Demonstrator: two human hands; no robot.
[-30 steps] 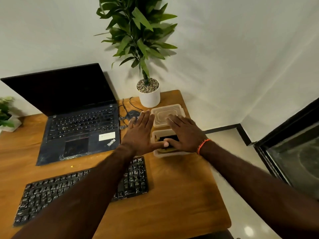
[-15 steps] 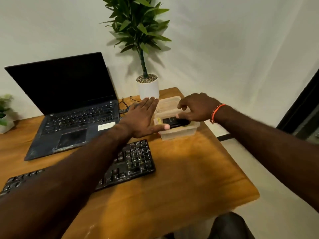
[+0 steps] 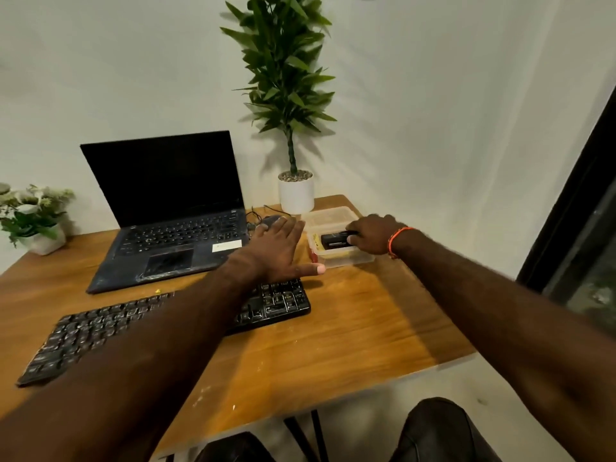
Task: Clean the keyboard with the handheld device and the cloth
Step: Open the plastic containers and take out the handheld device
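A black external keyboard lies slanted on the wooden desk, partly under my left forearm. At the desk's far right corner stands a clear plastic container, its lid lying just behind it. My right hand reaches over the container and grips a small black handheld device at its right end. My left hand hovers flat with fingers spread, just left of the container, above the keyboard's right end. Something yellow shows inside the container under the device; I cannot tell if it is the cloth.
An open dark laptop sits behind the keyboard. A tall potted plant in a white pot stands at the back, with a mouse and cables beside it. A small plant is at far left. The desk's right edge drops to the floor.
My right hand has shifted to the right side of the container and closed around the black device. My left hand stays spread beside the container. The camera has pulled back.
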